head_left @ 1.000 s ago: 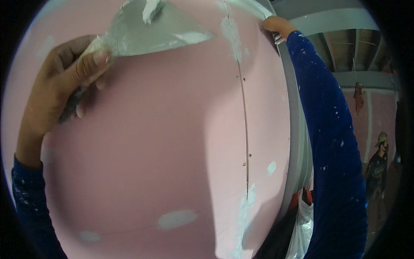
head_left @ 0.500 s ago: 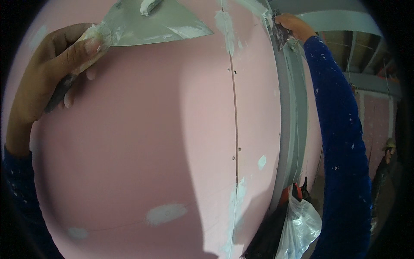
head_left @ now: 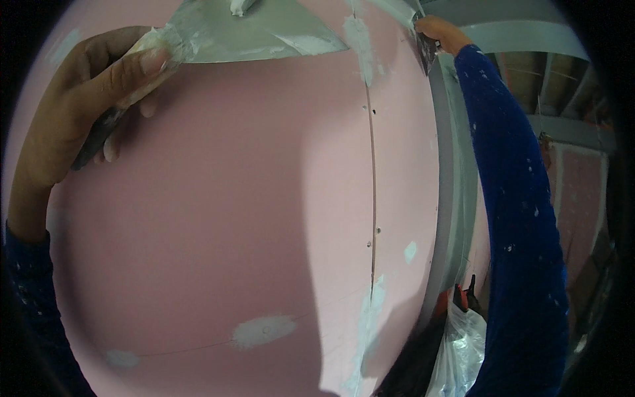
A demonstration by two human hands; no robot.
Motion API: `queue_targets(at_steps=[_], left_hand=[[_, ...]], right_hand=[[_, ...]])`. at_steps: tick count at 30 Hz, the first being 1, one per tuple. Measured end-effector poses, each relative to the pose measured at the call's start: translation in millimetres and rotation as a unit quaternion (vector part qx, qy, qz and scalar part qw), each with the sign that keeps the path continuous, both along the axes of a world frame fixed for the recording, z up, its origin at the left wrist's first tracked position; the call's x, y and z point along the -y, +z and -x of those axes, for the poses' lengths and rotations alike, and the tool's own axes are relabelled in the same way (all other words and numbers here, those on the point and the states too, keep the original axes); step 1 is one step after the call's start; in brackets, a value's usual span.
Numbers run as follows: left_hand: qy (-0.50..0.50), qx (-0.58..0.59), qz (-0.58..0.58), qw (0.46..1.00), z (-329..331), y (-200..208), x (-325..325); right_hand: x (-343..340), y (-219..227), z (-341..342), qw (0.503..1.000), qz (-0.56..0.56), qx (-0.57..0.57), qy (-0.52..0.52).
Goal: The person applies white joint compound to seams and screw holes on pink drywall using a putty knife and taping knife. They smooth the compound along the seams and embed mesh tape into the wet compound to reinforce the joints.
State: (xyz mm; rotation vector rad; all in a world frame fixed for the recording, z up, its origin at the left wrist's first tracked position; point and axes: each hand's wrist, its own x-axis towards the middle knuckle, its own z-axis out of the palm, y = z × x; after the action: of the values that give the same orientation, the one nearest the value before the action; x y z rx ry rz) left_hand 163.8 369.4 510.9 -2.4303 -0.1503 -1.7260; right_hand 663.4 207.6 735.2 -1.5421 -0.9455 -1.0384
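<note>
My left hand [head_left: 106, 86] is wrapped round the handle of a wide putty knife [head_left: 271, 33]. Its triangular blade is smeared with pale compound, and a lump of compound [head_left: 242, 6] rests on it near the top of the picture. With my right arm stretched up, my right hand [head_left: 444, 33] grips a darker, compound-stained putty knife [head_left: 424, 53] at the upper right edge of the pink wallboard [head_left: 198, 198]. The far part of that blade is hard to make out. A vertical joint [head_left: 373, 178] runs down the board, with pale filler [head_left: 360, 49] over its upper part.
Grey metal framing [head_left: 453, 172] runs down the board's right edge. Low on the right hang a clear plastic bag [head_left: 460, 344] and a black thing with red parts. Pale filler patches [head_left: 264, 331] dot the board. Behind, at right, is another pink wall [head_left: 579, 198].
The wall has shifted slightly right in the picture. My right hand and its knife have moved a little left along the top edge. My left hand still holds its knife, nearly unchanged.
</note>
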Motion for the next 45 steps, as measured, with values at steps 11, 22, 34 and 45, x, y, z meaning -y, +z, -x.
queue_targets(at_steps=[11, 22, 34, 45], left_hand=[[0.024, -0.003, 0.036, 0.999, 6.2, 1.4, 0.3], [-0.005, 0.064, -0.036, 0.997, -6.1, -7.4, 7.4], [0.039, 0.009, 0.033, 0.999, 2.1, 0.2, -0.9], [0.059, 0.003, 0.048, 0.997, 4.6, -0.6, 7.1]], right_hand=[[54.9, -34.7, -10.8, 0.998, 0.055, 0.014, 0.005], [33.2, -30.1, -4.9, 0.977, 0.109, 0.111, -0.145], [51.7, -44.7, 9.8, 0.99, 0.102, 0.05, -0.084], [42.5, -43.2, -8.0, 0.992, 0.087, 0.034, -0.08]])
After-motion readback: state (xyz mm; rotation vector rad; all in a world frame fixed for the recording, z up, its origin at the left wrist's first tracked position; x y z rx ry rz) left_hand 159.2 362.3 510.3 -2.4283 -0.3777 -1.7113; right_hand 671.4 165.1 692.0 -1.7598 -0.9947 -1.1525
